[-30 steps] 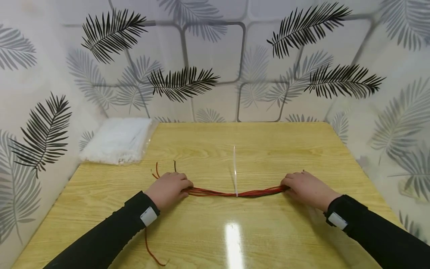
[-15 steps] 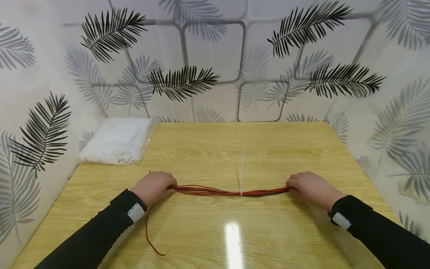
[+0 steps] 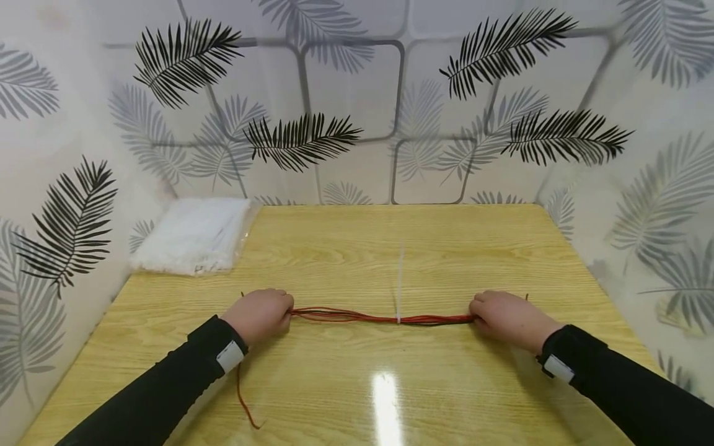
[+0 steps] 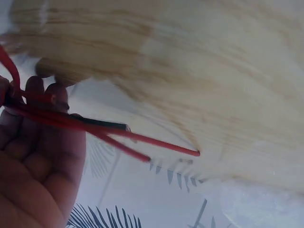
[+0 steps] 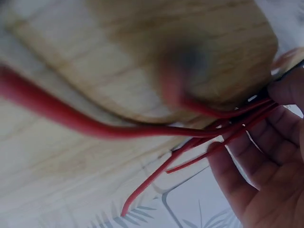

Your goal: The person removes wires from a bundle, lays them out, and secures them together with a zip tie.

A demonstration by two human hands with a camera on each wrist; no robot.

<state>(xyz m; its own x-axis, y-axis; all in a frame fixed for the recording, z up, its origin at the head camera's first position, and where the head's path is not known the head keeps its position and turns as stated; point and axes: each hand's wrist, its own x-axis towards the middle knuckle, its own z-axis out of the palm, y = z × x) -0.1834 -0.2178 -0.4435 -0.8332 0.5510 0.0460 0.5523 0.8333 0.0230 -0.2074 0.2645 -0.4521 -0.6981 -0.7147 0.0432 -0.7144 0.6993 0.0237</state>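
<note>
A bundle of thin red and black wires [image 3: 346, 314] stretches sideways above the wooden table between both hands. Around its middle sits a white zip tie [image 3: 399, 279], its long tail pointing away from the person. My left hand [image 3: 261, 314] grips the bundle's left part; in the left wrist view, red wire ends [image 4: 166, 142] and a black one stick out past the fingers. Toward the other end, my right hand [image 3: 510, 317] pinches the bundle. Loose red wires [image 5: 142, 130] fan out beyond it in the right wrist view. One red wire end hangs below the left wrist.
A clear plastic bag of white strips [image 3: 192, 235] lies at the table's back left corner. The wooden table [image 3: 474, 248] meets a leaf-patterned wall [image 3: 357, 80] at the back and sides. Light glares off the front middle of the tabletop.
My left hand has slid left along the bundle, exposing more wire left of the zip tie. The zip tie sits slightly further right. My right hand keeps its hold with little movement.
</note>
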